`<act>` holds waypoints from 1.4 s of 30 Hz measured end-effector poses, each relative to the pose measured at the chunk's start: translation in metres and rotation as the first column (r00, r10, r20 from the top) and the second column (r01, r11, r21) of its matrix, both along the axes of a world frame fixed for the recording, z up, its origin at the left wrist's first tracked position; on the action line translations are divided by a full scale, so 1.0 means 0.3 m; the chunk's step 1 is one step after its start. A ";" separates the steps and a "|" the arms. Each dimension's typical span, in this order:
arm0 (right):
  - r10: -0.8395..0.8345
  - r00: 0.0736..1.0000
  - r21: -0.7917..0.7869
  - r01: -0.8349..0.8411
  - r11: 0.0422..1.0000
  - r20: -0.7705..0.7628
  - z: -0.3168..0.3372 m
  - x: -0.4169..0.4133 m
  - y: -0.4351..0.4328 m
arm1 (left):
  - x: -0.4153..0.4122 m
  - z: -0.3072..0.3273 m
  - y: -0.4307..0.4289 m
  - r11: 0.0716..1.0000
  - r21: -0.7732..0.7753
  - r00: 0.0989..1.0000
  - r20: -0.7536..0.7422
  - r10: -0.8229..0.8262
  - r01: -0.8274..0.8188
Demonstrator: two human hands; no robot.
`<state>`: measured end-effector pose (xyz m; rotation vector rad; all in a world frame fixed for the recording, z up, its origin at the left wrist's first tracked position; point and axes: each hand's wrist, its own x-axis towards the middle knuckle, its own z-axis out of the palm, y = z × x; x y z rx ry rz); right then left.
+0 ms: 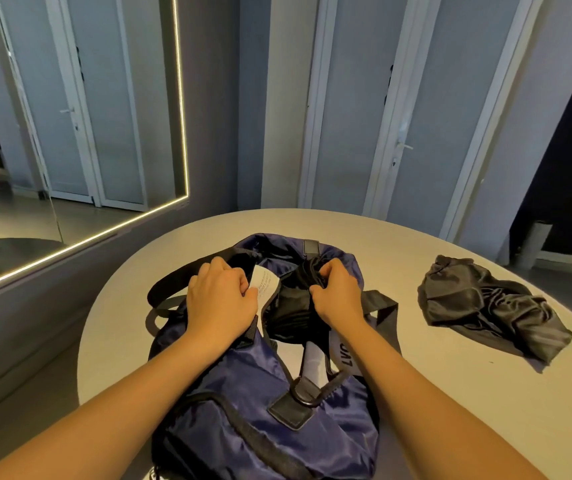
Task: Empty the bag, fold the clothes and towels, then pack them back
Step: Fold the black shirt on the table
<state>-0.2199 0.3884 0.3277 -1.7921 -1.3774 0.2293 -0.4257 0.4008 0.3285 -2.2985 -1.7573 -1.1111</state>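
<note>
Emptying step: left grip [220, 299] clasps the rim of the navy bag [243, 410], right grip [338, 296] clutches black fabric [295, 308] inside. Next, it should lift clear onto the worktop [450, 393] beside the black garment [485, 306].

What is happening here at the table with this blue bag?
A person is emptying a blue bag that lies on a round table. The left hand holds the bag's open edge beside a white label, and the right hand grips dark fabric inside the opening. One black garment lies crumpled on the table to the right, not yet folded.
</note>
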 end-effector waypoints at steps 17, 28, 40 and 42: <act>-0.194 0.898 -0.137 0.266 0.954 0.396 0.033 0.232 -0.150 | 0.240 -0.023 0.086 0.708 -0.559 0.703 -0.282 -0.652 0.432; -0.141 0.990 -0.286 0.126 0.950 -0.032 -0.077 0.285 -0.107 | 0.246 -0.101 0.085 0.795 -0.503 0.692 -0.441 -0.572 0.338; -0.132 0.982 -0.257 0.094 0.962 -0.138 0.201 0.318 -0.201 | 0.226 -0.039 0.045 0.811 -0.452 0.657 -0.489 -0.574 0.372; -0.101 0.967 -0.235 0.044 0.971 -0.234 0.228 0.298 -0.213 | 0.213 -0.014 0.035 0.806 -0.453 0.629 -0.511 -0.585 0.382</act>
